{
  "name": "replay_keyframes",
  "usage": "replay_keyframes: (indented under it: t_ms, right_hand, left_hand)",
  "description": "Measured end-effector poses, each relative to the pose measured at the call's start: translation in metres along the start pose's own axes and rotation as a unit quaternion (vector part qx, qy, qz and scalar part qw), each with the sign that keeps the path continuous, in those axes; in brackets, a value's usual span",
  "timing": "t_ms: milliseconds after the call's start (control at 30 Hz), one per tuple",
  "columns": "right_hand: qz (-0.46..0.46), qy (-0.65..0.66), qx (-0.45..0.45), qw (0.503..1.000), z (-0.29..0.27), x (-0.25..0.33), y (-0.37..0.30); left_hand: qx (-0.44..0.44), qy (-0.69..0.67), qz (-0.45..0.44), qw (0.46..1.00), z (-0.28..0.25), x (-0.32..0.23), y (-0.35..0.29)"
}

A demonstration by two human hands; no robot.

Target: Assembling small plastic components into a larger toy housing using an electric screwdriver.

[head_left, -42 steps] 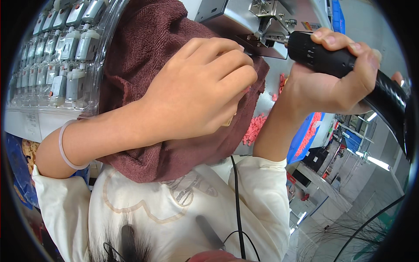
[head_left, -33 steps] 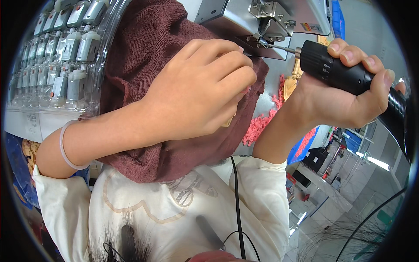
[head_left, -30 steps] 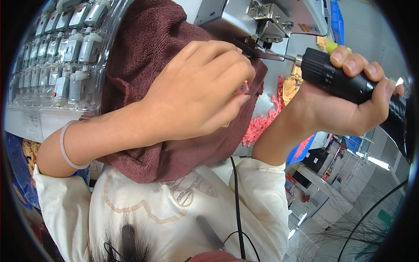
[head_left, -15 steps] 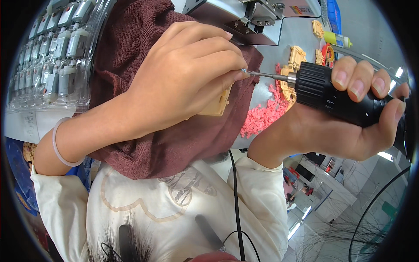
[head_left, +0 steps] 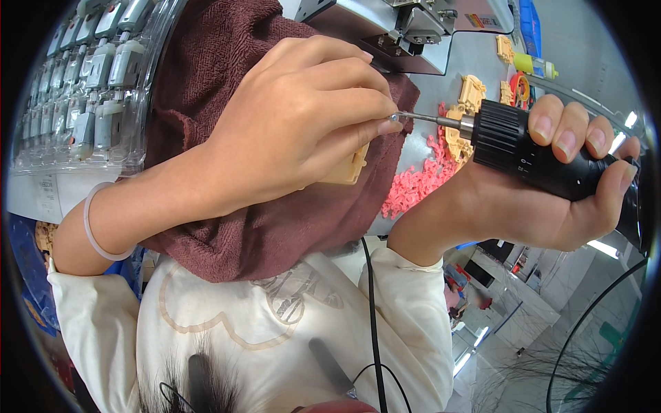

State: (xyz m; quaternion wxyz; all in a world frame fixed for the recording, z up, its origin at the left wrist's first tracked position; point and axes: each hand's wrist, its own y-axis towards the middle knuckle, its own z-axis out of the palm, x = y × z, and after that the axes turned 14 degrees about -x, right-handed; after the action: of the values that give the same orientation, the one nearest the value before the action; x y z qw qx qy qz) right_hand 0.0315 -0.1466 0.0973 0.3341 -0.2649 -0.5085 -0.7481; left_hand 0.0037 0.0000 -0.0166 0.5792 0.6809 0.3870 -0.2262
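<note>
My right hand [head_left: 551, 179] is wrapped around a black electric screwdriver [head_left: 506, 138], whose thin metal bit points left. At the bit's tip, my left hand [head_left: 310, 117] pinches a tiny shiny screw [head_left: 394, 117] between thumb and forefinger. Below the left palm, a pale yellow plastic part [head_left: 350, 171] shows partly; the rest of it is hidden by the hand, so how it is held cannot be told. A maroon towel [head_left: 227, 241] lies beneath the left hand and the part.
A clear tray [head_left: 89, 162] of small motors stands at the left. Pink plastic pieces [head_left: 413, 189] are heaped right of the towel, near more yellow parts [head_left: 471, 93]. A metal fixture [head_left: 372, 38] stands at the back. A black cable [head_left: 372, 310] hangs in front of me.
Both hands have shifted slightly to the right, the screwdriver along with them. The bit's tip is still at the left fingertips, and the grips look the same.
</note>
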Motion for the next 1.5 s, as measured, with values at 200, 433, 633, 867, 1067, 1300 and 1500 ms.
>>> replay_keyframes:
  t_ms: [200,433,633,867,1067,1300,1500]
  right_hand:
    - [0.004,-0.010,0.005,1.000,-0.001,0.000,-0.002]
    - [0.083,-0.016,-0.010,0.996,-0.007,0.001,0.002]
    - [0.115,-0.004,0.008,0.993,-0.009,0.000,-0.001]
    - [0.015,-0.066,0.010,0.998,-0.023,0.005,0.012]
    - [0.019,-0.057,-0.033,0.998,-0.015,0.001,0.002]
    - [0.049,-0.069,0.026,0.996,-0.009,-0.009,-0.010]
    - [0.045,-0.056,-0.003,0.997,-0.008,-0.017,-0.018]
  left_hand:
    - [0.003,-0.006,-0.008,1.000,0.000,0.001,0.000]
    - [0.006,-0.006,-0.009,1.000,-0.001,0.002,0.000]
    - [-0.004,-0.010,-0.013,1.000,0.000,0.002,-0.001]
    - [-0.001,0.005,-0.006,1.000,0.000,0.000,0.001]
    - [-0.003,0.001,-0.027,1.000,0.002,0.002,-0.001]
    - [-0.008,-0.014,-0.036,0.999,0.003,0.004,-0.002]
    - [-0.013,-0.009,-0.046,0.999,0.005,0.003,-0.002]
